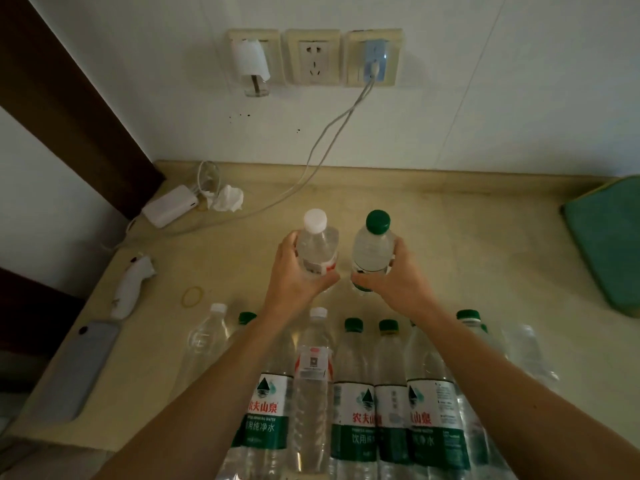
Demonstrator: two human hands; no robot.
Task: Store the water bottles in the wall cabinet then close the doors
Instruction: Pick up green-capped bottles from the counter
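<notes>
Water bottles (pixel 346 393) stand in a crowded row along the near edge of the tabletop (pixel 467 237), and two more are held above its middle. The left hand (pixel 294 275) is curled round a white-capped bottle (pixel 317 247); the right hand (pixel 398 275) is curled round a green-capped bottle (pixel 372 251). Both forearms pass low over the standing row, so drawing back carelessly could topple those bottles like skittles. The held pair nearly touch; knocking them together might loosen a one-handed hold. The wall cabinet is not in view, so the lift is blind.
</notes>
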